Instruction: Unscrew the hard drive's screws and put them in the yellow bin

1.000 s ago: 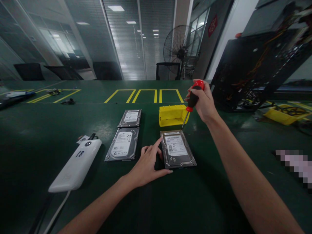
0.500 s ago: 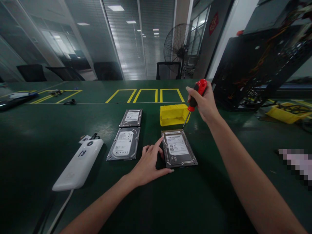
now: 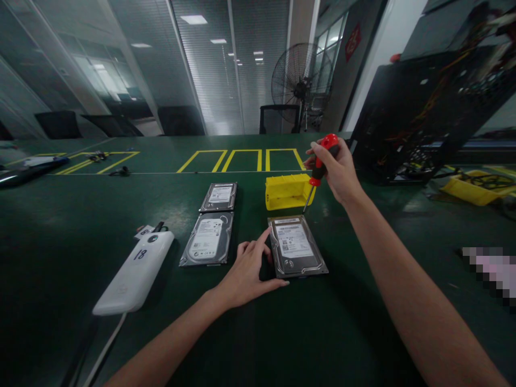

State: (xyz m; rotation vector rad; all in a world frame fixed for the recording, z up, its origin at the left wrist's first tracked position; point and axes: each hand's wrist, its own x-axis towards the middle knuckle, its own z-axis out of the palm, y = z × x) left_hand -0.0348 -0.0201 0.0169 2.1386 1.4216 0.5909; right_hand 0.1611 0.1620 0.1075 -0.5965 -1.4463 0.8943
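Green table (image 3: 306, 328) runs along the near and right edges of the drive (image 3: 297, 247), and in a strip toward two other drives (image 3: 206, 239) at left. A yellow bin (image 3: 278, 194) sits just beyond; a yellow tray (image 3: 467, 198) holds dark cables (image 3: 486, 180). The drive lies flat, silver-grey, white label up. The left hand (image 3: 246, 271), spread, touches its left edge; the right hand (image 3: 341, 171) grips a screwdriver (image 3: 317, 173), tip at the far right corner.

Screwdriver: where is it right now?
Head view, right of centre: the screwdriver is in the right hand, pointing down in front of the yellow bin, tip by the far right corner of the rightmost hard drive.
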